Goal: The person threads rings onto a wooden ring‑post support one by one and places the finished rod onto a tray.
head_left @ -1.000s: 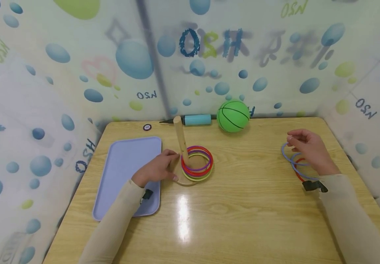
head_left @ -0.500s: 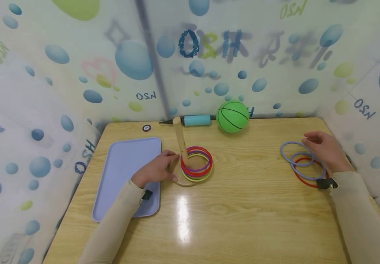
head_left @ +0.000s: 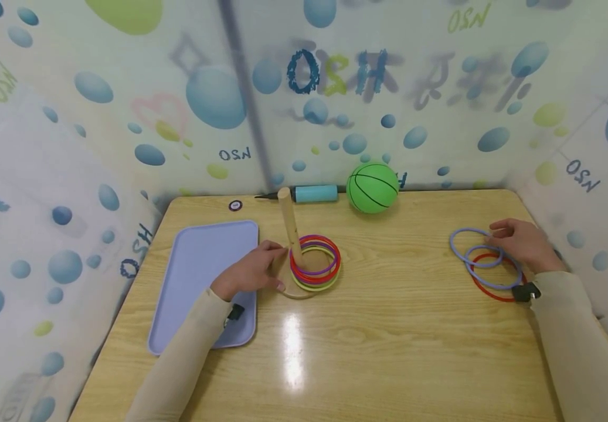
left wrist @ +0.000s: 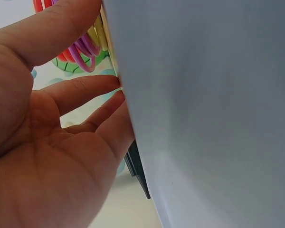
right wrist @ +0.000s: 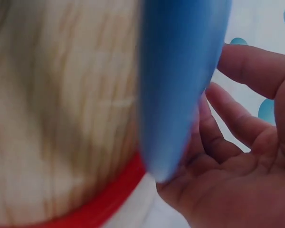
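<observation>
Upright on the table stands a wooden peg [head_left: 289,225] on a round wooden base [head_left: 295,291]. Several red, purple and yellow rings [head_left: 316,278] lie stacked around its foot. My left hand [head_left: 251,269] rests at the left edge of that base, thumb in front and fingers behind, all fairly straight. In the left wrist view the fingers [left wrist: 85,92] extend along the tray's edge. At the right, two light blue rings [head_left: 464,230] overlap a red ring [head_left: 485,294]. My right hand [head_left: 525,243] hovers low at their right side, fingers relaxed and fingertips right at a blue ring's rim.
A lavender tray [head_left: 198,258] lies beneath my left forearm. Along the back edge are a dark round disc [head_left: 235,205], a turquoise cylinder [head_left: 316,193] with a black pointed end, and a green ball [head_left: 372,187]. A patterned curtain [head_left: 414,105] borders the table.
My right hand has moved right from over the loose rings, uncovering more of them, then dropped slightly toward the blue rings' rims. The left hand and peg stand look unchanged.
</observation>
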`<state>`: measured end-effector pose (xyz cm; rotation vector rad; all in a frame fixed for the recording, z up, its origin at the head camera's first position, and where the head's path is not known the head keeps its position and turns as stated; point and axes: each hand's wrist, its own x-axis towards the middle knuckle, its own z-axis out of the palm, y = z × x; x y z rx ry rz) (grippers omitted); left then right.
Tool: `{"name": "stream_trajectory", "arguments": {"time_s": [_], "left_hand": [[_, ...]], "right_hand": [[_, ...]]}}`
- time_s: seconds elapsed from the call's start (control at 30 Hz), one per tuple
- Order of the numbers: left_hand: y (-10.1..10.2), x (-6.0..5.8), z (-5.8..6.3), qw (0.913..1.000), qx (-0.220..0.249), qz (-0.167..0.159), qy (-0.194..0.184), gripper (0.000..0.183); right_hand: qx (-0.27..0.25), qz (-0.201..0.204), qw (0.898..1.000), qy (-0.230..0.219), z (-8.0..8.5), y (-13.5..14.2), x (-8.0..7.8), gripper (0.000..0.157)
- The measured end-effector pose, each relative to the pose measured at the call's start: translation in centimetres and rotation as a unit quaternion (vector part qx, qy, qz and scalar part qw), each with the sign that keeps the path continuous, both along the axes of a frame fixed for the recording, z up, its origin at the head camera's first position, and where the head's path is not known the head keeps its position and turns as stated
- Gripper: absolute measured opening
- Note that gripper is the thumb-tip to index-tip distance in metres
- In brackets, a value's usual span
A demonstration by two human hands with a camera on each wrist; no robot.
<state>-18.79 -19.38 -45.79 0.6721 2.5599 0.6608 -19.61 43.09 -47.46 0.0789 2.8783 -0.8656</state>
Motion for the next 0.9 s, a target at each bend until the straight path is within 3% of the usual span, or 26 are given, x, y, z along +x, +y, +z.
{"name": "stream_trajectory", "arguments": {"time_s": [0.37, 0.73, 0.9], "left_hand": [[0.1, 0.2, 0.3, 1.0000, -0.004, -0.003, -0.001, 0.094], [0.0, 0.1, 0.0, 0.9999, -0.006, -0.006, 0.006, 0.094], [0.0, 0.0, 0.0, 0.9998, -0.008, -0.013, 0.014, 0.094]], "right_hand": [[0.004, 0.027, 1.000, -0.001, 0.5, -0.2, -0.3, 0.046], [-0.077, 0.025, 0.996, -0.039, 1.5, -1.2, 0.8, 0.050], [-0.082, 0.026, 0.996, -0.024, 2.6, -2.4, 1.3, 0.049]]}}
